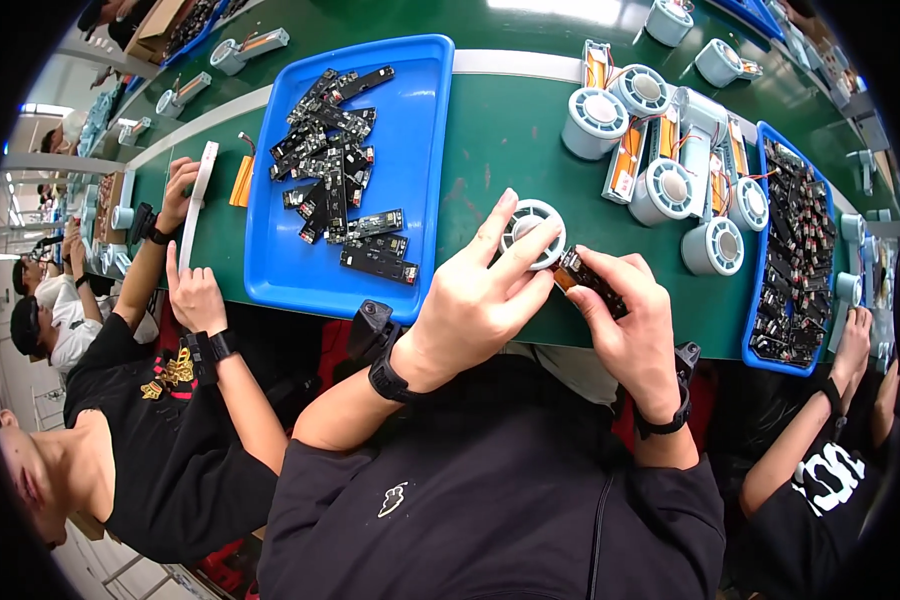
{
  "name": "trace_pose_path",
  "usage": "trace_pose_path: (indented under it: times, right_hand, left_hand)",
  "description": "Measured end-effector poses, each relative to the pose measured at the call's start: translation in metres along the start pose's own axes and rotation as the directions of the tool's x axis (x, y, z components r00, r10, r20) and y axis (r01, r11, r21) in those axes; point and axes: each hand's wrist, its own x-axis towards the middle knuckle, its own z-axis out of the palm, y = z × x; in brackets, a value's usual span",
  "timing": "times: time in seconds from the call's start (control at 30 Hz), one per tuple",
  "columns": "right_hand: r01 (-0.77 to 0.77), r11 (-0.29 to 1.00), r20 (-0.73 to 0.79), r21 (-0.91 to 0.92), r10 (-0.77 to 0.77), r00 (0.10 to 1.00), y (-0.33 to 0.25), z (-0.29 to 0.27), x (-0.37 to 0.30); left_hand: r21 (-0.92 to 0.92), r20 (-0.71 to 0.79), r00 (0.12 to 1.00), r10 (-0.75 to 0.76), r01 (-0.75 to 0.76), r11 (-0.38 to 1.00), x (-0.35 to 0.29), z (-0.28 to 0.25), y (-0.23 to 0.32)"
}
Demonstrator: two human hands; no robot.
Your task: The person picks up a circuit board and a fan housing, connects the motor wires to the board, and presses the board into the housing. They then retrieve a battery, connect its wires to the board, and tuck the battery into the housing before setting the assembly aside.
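In front of me, my left hand is closed on a light-blue handheld fan, its round slotted head tilted up between my fingers. The rest of that fan is hidden under my hand. My right hand pinches a narrow black circuit board between thumb and fingers, with some brown-orange showing along it. The board's near end meets the fan beside my left fingertips; whether the two are joined I cannot tell.
To the left, a blue tray holds a heap of black circuit boards. Several open fans with orange batteries lie at the right, beside another blue tray of boards. A co-worker at the left handles a white strip.
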Motion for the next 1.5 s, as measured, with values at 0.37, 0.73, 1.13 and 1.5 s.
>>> trace_pose_path:
  times: [0.37, 0.73, 1.13, 1.5]
  right_hand:
    - [0.082, 0.916, -0.051, -0.394, -0.111, 0.993, -0.013, 0.027, -0.003]
    - [-0.115, 0.977, 0.169, 0.178, 0.084, 0.982, 0.017, 0.013, 0.0]
    - [-0.159, 0.913, 0.194, 0.375, 0.09, 0.977, 0.0, 0.001, -0.011]
    - [-0.057, 0.961, 0.092, 0.269, 0.033, 0.995, -0.005, -0.017, -0.024]
  left_hand:
    - [-0.039, -0.091, 0.995, 0.03, -0.033, 0.999, -0.008, 0.007, -0.014]
    - [-0.016, -0.02, 0.999, -0.051, 0.05, 0.999, -0.009, 0.002, -0.016]
    - [-0.253, 0.142, 0.946, 0.291, -0.249, 0.935, 0.024, -0.024, -0.034]
    - [-0.253, 0.16, 0.936, 0.313, -0.267, 0.93, 0.046, -0.027, -0.014]
